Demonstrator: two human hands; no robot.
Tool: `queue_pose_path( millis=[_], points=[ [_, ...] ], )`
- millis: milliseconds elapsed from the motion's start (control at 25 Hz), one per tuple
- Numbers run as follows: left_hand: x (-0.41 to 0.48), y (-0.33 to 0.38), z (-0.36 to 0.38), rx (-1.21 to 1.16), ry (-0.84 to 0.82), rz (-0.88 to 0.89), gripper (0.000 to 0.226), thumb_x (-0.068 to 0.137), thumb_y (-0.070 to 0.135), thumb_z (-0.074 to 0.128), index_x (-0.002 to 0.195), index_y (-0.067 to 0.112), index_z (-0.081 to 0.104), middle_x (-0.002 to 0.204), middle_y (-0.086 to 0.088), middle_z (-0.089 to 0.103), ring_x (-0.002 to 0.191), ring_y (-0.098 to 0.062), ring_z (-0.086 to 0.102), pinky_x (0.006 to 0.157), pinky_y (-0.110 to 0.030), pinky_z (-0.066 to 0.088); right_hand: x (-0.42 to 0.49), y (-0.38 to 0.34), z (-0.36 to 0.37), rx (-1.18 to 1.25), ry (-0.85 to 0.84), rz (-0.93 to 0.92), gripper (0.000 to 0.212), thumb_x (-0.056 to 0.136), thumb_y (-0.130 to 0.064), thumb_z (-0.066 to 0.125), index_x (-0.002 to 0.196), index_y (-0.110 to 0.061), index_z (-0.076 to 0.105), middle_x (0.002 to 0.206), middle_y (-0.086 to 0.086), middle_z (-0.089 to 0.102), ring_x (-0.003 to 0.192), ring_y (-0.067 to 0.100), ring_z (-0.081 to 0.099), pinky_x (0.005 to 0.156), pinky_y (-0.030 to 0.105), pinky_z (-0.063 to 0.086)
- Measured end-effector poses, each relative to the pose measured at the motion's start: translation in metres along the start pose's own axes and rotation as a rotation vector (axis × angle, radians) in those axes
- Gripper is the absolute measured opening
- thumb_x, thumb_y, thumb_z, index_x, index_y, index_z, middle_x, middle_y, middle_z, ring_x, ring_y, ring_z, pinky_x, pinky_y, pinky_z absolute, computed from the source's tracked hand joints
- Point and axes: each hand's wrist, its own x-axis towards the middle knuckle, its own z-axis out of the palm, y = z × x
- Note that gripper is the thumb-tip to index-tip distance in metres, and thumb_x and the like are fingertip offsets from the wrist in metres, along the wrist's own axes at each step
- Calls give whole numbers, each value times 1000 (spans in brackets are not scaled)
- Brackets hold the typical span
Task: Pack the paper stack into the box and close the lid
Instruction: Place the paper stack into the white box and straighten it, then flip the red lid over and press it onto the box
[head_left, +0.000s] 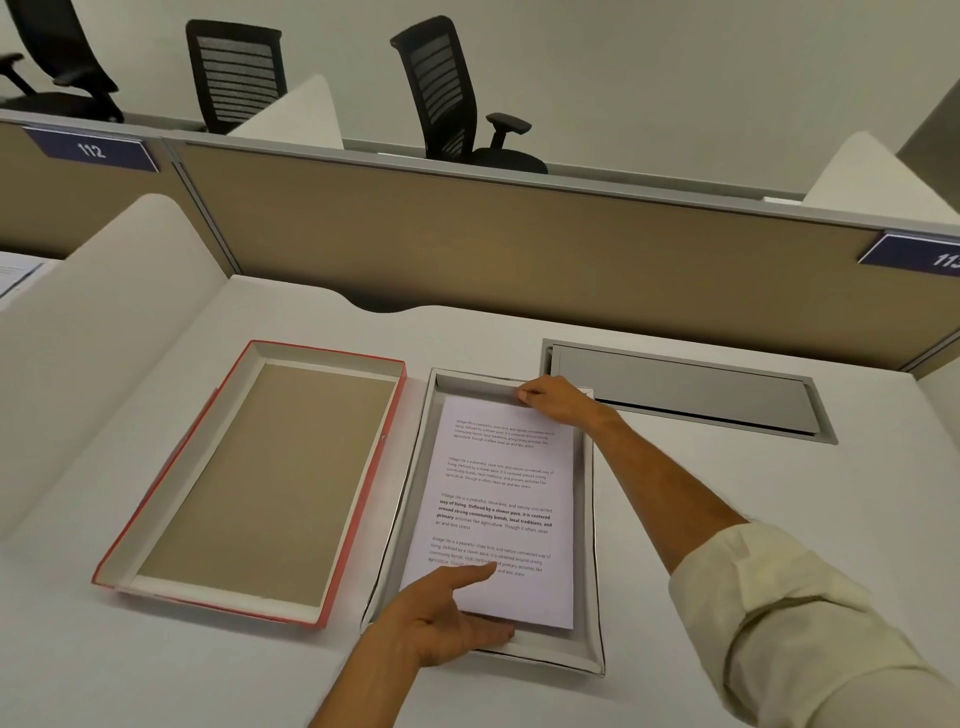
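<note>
Paper stack is already seated inside the box, printed side up, lying flat on the floor of the tray. Packing looks essentially done; only final squaring is judged to be in hand. Lid is not yet fitted: it lies upside down on the counter just left of the box, red rim outside, brown board inside, apparently touching the box's left wall near the far corner.

Left hand is laid on the near left corner of the stack, index finger stretched flat over the top sheet, the other fingers curled along the near edge. Nothing is gripped; the sheet is only pressed. Right hand is at the far right corner, fingers bent down onto the far edge of the paper by the box wall. Whether the paper is pinched there or just pushed cannot be told.

Stack details: white sheets, four blocks of dark text, one partly bold. Edges look aligned, no curl or stray sheet visible. A margin is left around it against the walls, widest on the left.

Left to do: hands withdrawn, lid flipped over, set on the box.
</note>
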Motion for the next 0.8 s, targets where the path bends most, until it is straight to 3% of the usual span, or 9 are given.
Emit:
queue_pose_path(
  millis=[160,280,360,560,680,800],
  points=[
    [-17,10,-4,92,-64,13,50,77,-6,74,123,7,57,128,-35,57,116,-55,55,105,-61,41,-10,-8,-8,40,72,-58,41,103,-24,43,121,8,60,125,28,62,118,40,57,106,46,43],
    [-38,36,-14,249,-20,156,48,73,4,76,115,-11,59,121,-34,61,112,-45,62,98,-52,52,-24,-25,-5,183,166,-119,39,102,-27,45,132,-7,60,136,11,60,128,24,54,108,29,38],
    [-55,63,-27,309,29,369,44,76,7,72,115,-12,60,115,-28,68,110,-36,67,96,-44,55,-32,-38,10,284,231,-142,38,102,-25,47,134,-9,58,138,8,60,128,21,54,105,25,38],
    [-83,133,-84,537,379,980,44,82,8,73,123,10,57,117,-6,72,110,-21,67,101,-41,48,-53,-78,86,647,272,-87,42,96,-11,57,138,-10,52,138,6,58,127,19,55,107,29,43],
    [-86,165,-127,589,572,1141,39,84,0,69,119,11,58,122,-11,68,112,-26,65,97,-37,48,-65,-101,134,780,231,-59,52,92,-7,62,141,-14,47,141,3,54,129,16,52,106,26,44],
    [-90,187,-167,769,813,1188,42,82,0,71,119,14,58,125,-11,65,116,-30,62,98,-38,48,-71,-124,175,839,172,-20,65,87,-9,70,145,-12,41,146,5,49,134,20,49,109,25,40]
  ],
)
